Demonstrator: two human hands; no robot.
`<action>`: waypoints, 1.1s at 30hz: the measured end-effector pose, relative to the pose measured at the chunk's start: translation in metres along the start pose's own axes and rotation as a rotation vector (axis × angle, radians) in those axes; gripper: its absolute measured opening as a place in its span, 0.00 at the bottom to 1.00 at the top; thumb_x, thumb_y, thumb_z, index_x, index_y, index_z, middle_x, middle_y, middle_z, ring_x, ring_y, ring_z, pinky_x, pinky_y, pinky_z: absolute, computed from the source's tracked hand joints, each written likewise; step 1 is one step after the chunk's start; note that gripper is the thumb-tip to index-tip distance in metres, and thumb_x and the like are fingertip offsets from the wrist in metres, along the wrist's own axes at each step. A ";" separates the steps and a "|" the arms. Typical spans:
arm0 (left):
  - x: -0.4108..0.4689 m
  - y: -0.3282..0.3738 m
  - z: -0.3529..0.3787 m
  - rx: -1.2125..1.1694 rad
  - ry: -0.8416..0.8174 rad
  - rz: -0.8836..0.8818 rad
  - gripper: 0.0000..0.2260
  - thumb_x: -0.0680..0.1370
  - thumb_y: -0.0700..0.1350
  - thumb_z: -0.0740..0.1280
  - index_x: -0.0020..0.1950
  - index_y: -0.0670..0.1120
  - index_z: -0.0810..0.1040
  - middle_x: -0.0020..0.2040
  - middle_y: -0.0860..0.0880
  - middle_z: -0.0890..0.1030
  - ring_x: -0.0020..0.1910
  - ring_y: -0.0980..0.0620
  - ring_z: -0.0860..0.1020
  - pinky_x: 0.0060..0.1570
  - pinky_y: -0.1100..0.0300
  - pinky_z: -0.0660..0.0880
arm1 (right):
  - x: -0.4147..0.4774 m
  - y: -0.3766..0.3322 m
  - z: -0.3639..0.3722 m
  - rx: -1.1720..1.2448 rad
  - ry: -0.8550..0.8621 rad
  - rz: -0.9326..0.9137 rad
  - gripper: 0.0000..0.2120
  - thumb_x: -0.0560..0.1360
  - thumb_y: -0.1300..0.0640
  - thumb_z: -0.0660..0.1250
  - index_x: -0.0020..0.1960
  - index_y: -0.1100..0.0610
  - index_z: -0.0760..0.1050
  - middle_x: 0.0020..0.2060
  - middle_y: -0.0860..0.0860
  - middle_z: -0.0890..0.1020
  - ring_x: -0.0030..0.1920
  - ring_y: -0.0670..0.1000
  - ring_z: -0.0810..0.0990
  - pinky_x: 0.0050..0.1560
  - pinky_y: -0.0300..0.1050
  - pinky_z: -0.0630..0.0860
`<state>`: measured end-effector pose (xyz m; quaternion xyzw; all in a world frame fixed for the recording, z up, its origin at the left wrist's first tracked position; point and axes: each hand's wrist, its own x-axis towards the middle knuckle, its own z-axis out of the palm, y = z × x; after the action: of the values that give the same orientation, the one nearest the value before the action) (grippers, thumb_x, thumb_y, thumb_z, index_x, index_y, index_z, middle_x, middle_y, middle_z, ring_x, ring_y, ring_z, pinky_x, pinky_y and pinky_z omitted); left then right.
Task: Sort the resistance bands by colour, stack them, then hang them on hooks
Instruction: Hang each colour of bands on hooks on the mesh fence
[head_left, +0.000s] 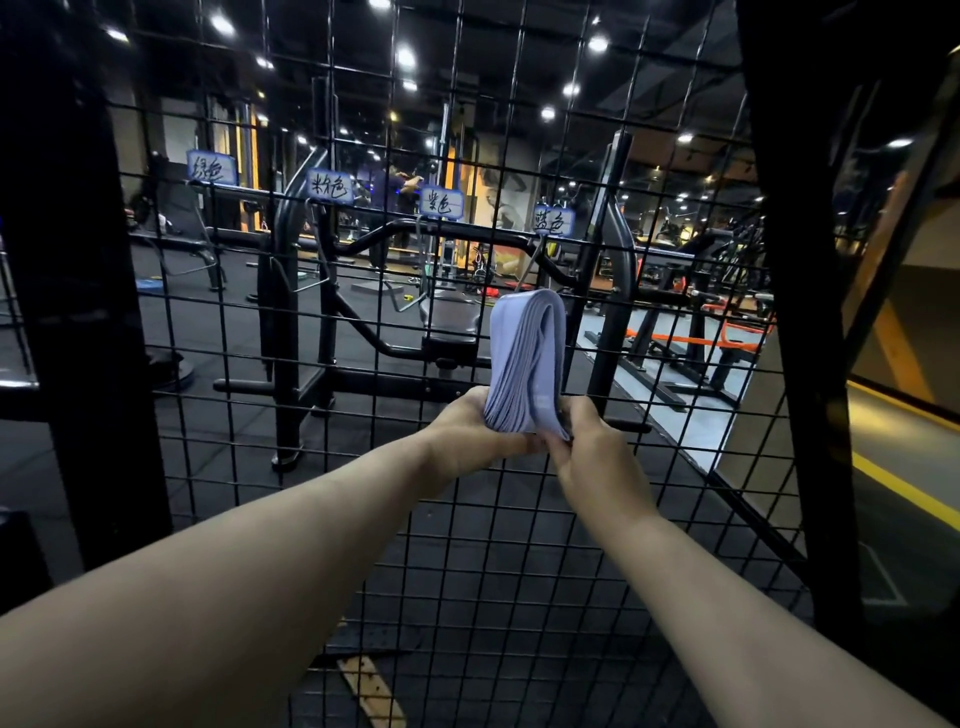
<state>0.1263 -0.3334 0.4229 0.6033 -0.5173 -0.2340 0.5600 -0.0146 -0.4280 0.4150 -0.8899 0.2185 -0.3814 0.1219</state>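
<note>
A thick stack of pale blue resistance bands (527, 358) stands folded over in front of a black wire grid panel (363, 467). My left hand (470, 428) grips the stack's lower end from the left. My right hand (592, 447) pinches the same end from the right. The stack's top sits just below a metal hook (532, 265) under the rightmost of several handwritten paper labels (553, 219); whether the bands hang on the hook I cannot tell. Three more labels (441, 201) with empty hooks run to the left along the grid.
Behind the grid lies a dim gym with dark weight machines (311, 312) and an orange frame (691, 338). A thick black post (78, 312) stands at the left and another at the right (800, 312). A yellow floor line (904, 488) runs at the right.
</note>
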 end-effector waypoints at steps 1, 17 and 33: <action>0.000 0.001 0.000 -0.008 0.020 -0.010 0.10 0.68 0.47 0.74 0.45 0.46 0.78 0.35 0.52 0.75 0.34 0.54 0.72 0.32 0.61 0.70 | 0.000 0.000 0.000 -0.008 0.012 0.005 0.11 0.81 0.51 0.64 0.59 0.56 0.70 0.47 0.53 0.83 0.44 0.56 0.83 0.38 0.54 0.80; -0.003 0.003 0.012 0.635 0.458 -0.107 0.24 0.69 0.56 0.67 0.63 0.52 0.71 0.59 0.51 0.69 0.63 0.47 0.68 0.63 0.51 0.67 | 0.032 -0.012 0.003 0.216 0.064 0.210 0.17 0.79 0.45 0.62 0.65 0.50 0.68 0.57 0.49 0.74 0.52 0.53 0.77 0.50 0.52 0.78; 0.013 0.062 0.014 0.587 0.506 0.130 0.35 0.74 0.54 0.59 0.79 0.59 0.49 0.78 0.53 0.53 0.76 0.48 0.57 0.71 0.44 0.55 | 0.034 -0.021 -0.007 -0.311 0.074 -0.087 0.14 0.74 0.63 0.70 0.57 0.63 0.69 0.58 0.58 0.74 0.50 0.62 0.79 0.39 0.44 0.64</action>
<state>0.0965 -0.3408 0.4800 0.7425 -0.4447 0.1161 0.4873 0.0078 -0.4261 0.4493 -0.8919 0.2406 -0.3806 -0.0419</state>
